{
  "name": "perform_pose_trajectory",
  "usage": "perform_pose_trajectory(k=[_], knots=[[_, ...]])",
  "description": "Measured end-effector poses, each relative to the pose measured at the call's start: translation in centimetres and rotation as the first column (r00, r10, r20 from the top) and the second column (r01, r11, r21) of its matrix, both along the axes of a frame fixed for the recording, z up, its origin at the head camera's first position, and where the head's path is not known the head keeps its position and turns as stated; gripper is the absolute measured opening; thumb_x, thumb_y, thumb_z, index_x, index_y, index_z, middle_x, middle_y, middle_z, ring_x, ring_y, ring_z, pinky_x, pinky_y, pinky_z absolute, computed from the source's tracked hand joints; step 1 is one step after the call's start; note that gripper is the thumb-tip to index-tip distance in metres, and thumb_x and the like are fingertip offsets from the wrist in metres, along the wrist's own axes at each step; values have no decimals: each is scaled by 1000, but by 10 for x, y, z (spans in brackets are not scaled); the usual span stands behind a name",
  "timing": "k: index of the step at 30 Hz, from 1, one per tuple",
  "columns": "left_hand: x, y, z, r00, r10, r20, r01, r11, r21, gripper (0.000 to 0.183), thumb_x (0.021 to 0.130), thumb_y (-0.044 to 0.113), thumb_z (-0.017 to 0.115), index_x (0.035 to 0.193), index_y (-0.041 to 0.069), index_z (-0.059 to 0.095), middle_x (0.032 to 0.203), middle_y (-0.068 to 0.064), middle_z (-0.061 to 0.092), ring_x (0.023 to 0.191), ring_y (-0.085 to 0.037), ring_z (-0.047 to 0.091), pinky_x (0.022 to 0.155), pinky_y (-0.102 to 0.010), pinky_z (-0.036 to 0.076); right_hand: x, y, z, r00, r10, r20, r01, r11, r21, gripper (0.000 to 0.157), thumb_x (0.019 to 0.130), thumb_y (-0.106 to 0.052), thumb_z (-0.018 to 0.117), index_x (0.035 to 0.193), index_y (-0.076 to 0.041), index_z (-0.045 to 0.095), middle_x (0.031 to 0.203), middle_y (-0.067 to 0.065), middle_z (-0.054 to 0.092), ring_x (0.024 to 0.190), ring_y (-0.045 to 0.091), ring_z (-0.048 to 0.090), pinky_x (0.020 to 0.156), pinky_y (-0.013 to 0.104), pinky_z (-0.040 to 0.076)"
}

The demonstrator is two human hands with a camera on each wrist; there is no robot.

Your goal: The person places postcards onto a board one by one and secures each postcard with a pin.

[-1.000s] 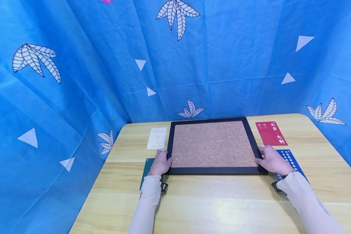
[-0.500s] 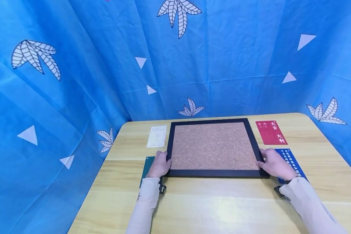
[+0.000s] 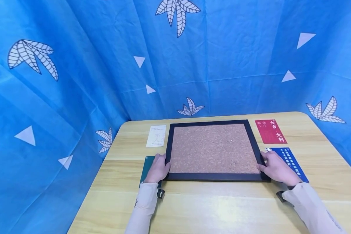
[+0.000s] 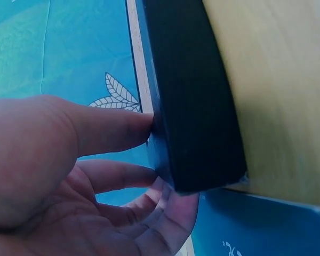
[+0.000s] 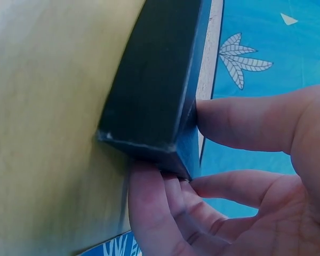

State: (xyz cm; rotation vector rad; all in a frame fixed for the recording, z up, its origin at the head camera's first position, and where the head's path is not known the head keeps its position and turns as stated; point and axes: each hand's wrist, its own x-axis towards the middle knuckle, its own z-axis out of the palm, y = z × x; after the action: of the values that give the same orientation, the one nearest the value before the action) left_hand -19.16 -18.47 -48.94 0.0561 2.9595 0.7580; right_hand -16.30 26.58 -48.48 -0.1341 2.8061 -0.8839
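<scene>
A corkboard in a black frame lies on the wooden table between both hands. My left hand grips its near left corner; in the left wrist view the thumb presses on the top of the black frame while the other fingers curl against its outer side. At the near right corner my right hand holds the frame the same way, thumb on top and fingers at the side. A green card lies partly hidden under the left hand. The blue card is beside and partly behind the right hand.
Beyond the left hand lies a white card with printed characters. On the far right is a red card with white characters. A blue curtain hangs along the back and left of the table.
The corkboard has slid a little toward the person, with both hands moving along on its corners. More of the blue card shows now. The other cards stay in place.
</scene>
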Motion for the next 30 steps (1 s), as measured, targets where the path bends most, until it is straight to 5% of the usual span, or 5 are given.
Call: perform_pose_trajectory(k=[10,24,30], knots=[[7,0,0,1000,-1,-3,1,1000,-4,54,103,19,61,146,-12,49,140,-33,51,134,-42,55,113,-53,47,7,1,0,1000,2,-7,-2,1000,3,68,95,-14,72,142,25,40,122,40,53,90,30,54,62,28,45],[18,1,0,1000,20,20,-20,1000,-1,57,103,19,62,149,-11,45,131,-28,54,118,-34,59,107,-52,51,17,2,-3,1000,-11,-12,10,1000,-6,68,95,-14,72,141,24,42,127,40,50,89,28,55,62,26,44],[20,1,2,999,29,29,-29,1000,4,58,103,20,62,149,-11,45,133,-28,53,117,-33,59,106,-52,52,22,0,-4,999,-21,-37,21,1000,-9,69,94,-14,74,141,24,42,115,30,54,87,26,53,57,25,40]])
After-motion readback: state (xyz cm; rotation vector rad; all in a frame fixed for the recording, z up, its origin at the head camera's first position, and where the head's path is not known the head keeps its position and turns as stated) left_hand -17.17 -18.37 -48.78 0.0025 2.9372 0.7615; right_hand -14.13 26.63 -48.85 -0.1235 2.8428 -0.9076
